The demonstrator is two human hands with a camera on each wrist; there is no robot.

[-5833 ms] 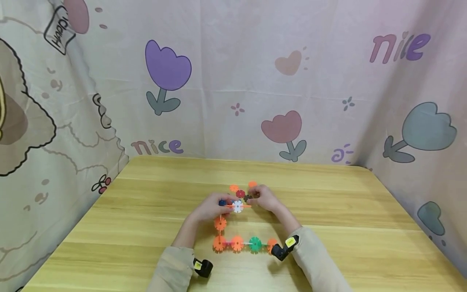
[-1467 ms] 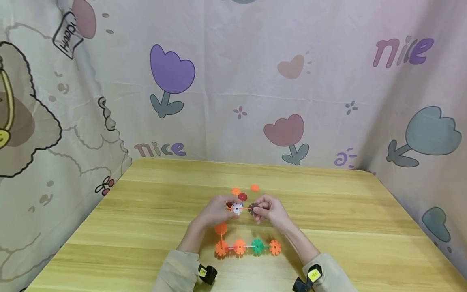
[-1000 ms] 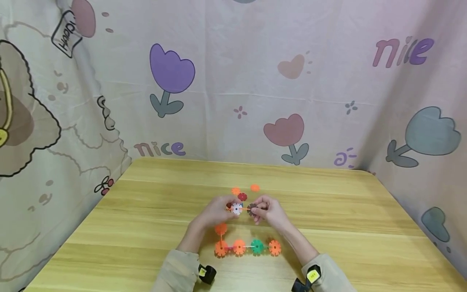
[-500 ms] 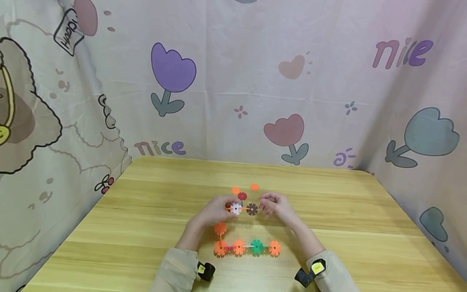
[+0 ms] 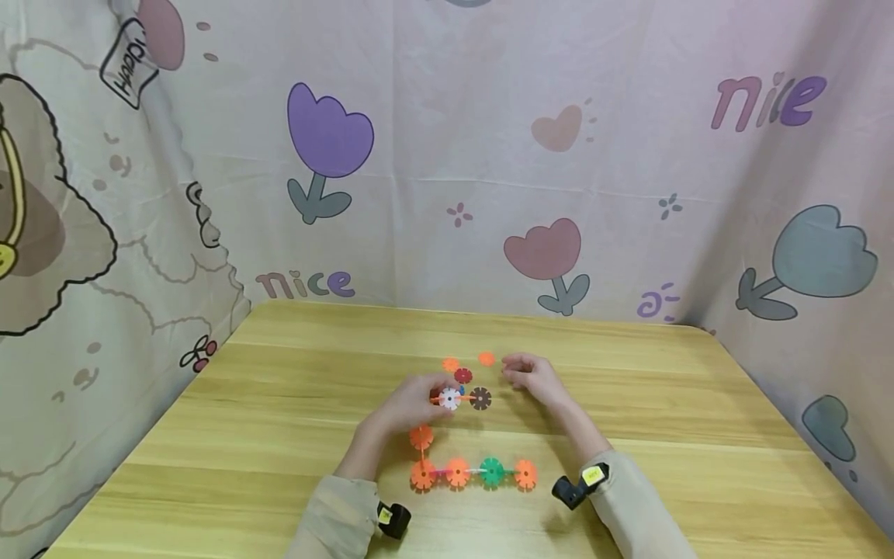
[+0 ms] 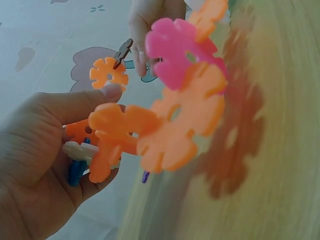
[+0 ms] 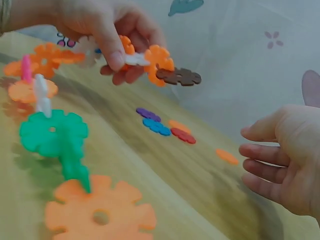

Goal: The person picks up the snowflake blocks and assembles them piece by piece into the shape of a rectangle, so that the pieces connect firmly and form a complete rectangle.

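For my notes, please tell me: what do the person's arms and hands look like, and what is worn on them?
The left hand and right hand are bare, without gloves. Beige sleeves cover the arms and end on the forearms. At each cuff is a small black camera with a yellow label; its marking is too small to read.

The right hand has released the brown disc.
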